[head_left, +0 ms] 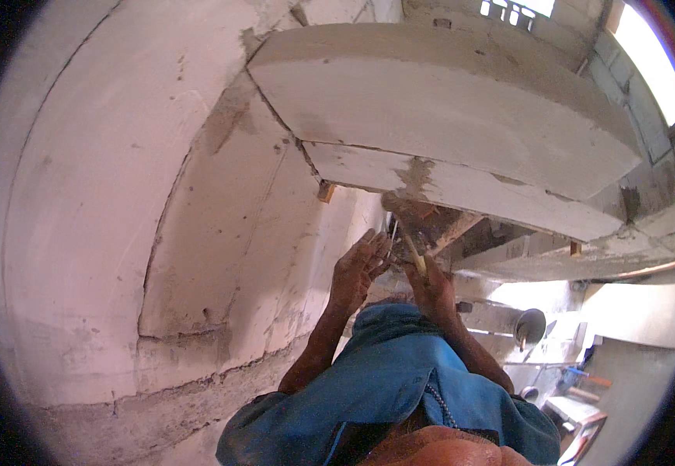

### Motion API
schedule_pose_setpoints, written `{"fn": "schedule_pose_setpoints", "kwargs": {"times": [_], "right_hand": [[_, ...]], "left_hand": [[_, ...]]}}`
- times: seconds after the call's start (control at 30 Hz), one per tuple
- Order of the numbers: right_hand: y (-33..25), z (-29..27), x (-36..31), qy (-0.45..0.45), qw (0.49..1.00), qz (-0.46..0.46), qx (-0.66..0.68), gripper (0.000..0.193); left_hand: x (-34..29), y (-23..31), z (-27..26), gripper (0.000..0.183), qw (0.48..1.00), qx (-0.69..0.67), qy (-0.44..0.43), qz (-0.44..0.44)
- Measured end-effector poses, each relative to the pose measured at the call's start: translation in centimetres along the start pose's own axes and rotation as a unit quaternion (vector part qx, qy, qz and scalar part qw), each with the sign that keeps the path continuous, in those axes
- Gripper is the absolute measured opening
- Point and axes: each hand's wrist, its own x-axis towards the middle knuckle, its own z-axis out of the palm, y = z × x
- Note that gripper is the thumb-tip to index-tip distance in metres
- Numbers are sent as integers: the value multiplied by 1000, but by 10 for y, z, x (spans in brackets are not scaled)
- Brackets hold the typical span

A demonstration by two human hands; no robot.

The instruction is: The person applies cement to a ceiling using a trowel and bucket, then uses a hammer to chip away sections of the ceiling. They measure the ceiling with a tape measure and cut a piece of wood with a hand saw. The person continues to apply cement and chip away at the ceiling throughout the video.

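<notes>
My right hand [432, 291] is closed around the pale wooden handle of a hammer [416, 250]. The dark hammer head, blurred, is up near the lower edge of a white block beam [462, 172]. To its left is my left hand [355, 273], raised with fingers bent and partly apart. A thin pale rod [394, 231] stands beside its fingertips; its lower end is hidden by the fingers, so its exact kind and the grip on it are unclear. Both hands are in front of my blue shirt [431, 365].
A large pale block wall [221, 233] with cracked joints rises at the left. Small wooden pieces [326, 192] stick out under the beam at both ends. On the right are a round metal vessel [530, 326], a cluttered stand [578, 412] and a bright window opening [652, 62].
</notes>
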Motion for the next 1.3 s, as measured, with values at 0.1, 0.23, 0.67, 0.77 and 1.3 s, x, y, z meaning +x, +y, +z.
{"fn": "schedule_pose_setpoints", "kwargs": {"times": [0.1,0.23,0.67,0.77,1.3], "right_hand": [[5,2,7,38,998,-38,-19,28],[-45,-17,23,20,998,-13,64,25],[-49,-35,45,132,970,-139,148,29],[-73,-57,34,89,976,-23,199,19],[-69,-65,20,44,967,7,250,23]], "left_hand": [[-2,4,-14,43,998,14,36,46],[-7,17,-6,32,950,311,2,-15],[-3,176,99,24,733,566,132,353],[-5,239,163,32,723,471,90,497],[85,346,197,50,553,762,-25,336]]}}
